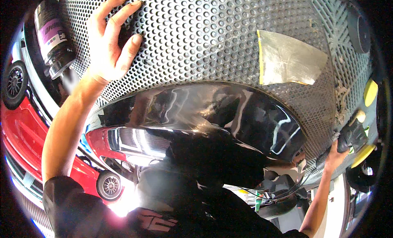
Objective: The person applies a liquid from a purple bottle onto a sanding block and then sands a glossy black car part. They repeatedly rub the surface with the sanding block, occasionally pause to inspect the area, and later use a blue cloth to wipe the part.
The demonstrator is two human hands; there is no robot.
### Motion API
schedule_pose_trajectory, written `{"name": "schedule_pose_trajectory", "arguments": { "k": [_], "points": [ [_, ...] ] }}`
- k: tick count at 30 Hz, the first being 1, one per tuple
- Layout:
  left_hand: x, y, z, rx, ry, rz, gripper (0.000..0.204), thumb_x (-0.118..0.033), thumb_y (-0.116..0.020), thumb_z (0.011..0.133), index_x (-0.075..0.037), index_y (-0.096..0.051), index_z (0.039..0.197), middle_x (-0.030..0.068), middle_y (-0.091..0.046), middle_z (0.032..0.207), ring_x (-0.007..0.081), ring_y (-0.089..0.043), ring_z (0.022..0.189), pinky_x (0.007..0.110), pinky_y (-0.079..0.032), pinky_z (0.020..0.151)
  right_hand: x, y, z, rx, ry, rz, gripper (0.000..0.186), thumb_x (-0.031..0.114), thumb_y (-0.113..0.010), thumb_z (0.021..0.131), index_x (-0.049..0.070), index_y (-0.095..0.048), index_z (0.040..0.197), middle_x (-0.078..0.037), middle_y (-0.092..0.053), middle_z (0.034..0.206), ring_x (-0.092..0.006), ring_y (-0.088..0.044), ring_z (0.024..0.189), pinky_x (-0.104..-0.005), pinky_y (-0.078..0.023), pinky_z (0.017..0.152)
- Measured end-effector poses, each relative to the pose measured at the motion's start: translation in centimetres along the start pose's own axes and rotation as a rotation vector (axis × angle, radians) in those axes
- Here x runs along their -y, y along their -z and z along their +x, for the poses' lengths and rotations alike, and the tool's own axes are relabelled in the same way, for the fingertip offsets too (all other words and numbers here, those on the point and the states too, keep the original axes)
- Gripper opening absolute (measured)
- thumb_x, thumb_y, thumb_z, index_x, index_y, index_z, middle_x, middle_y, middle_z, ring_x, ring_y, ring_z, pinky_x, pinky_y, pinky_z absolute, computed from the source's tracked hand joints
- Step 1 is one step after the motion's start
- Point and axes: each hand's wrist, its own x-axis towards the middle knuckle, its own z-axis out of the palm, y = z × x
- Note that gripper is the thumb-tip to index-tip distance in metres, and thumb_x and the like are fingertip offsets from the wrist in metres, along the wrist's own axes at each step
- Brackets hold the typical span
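My left hand (111,45) rests with fingers spread on a grey perforated surface (196,37), holding nothing. Beside it, at the far left, is a dark bottle (51,31) with a purple and white label. My right hand (336,157) reaches out to the far right, its fingers closed round a black tool (348,139) whose kind is hard to make out. A glossy black curved panel (184,105) lies between my arms, covered with reflections. On the perforated surface, right of the middle, lies a worn grey sheet (290,60) with a yellow edge, like sandpaper.
Round yellow pads (370,92) sit near the tool at the right rim. A dark round object (360,33) stands at the upper right on ribbed floor tiling (335,21). A red car (28,135) with dark wheels shows at the left.
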Motion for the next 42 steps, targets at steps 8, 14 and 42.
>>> {"name": "schedule_pose_trajectory", "arguments": {
  "k": [8, 14, 42],
  "points": [
    [0.3, -0.3, -0.3, -0.003, -0.004, 0.033, 0.059, -0.039, -0.055, 0.098, -0.001, -0.056, 0.143, 0.0235, -0.048, 0.149, 0.0367, -0.041, 0.138, 0.046, -0.029, 0.119, 1.2, 0.5, 0.1, 0.056, -0.023, -0.044, 0.074, 0.045, -0.08, 0.09, -0.009, -0.052, 0.132, -0.022, -0.066, 0.125, -0.0365, -0.065, 0.106, -0.0456, -0.048, 0.096],
    [0.3, -0.4, -0.1, 0.001, 0.001, 0.022, 0.061, -0.04, -0.056, 0.097, -0.001, -0.056, 0.144, 0.0233, -0.049, 0.148, 0.036, -0.041, 0.137, 0.046, -0.028, 0.119, 0.7, 0.4, 0.0, 0.019, -0.008, -0.066, 0.075, 0.043, -0.079, 0.091, -0.008, -0.049, 0.136, -0.023, -0.065, 0.127, -0.0372, -0.064, 0.109, -0.047, -0.048, 0.095],
    [-2.9, 5.0, -3.1, -0.021, 0.303, -0.321, 0.03, -0.017, -0.068, 0.087, -0.005, -0.072, 0.113, 0.016, -0.066, 0.115, 0.0362, -0.064, 0.111, 0.046, -0.051, 0.098, 1.9, 0.1, 1.2, 0.157, 0.234, -0.069, 0.107, 0.065, -0.066, 0.092, -0.009, -0.025, 0.157, -0.034, -0.04, 0.155, -0.0469, -0.045, 0.14, -0.0474, -0.037, 0.116]
  ]
}}
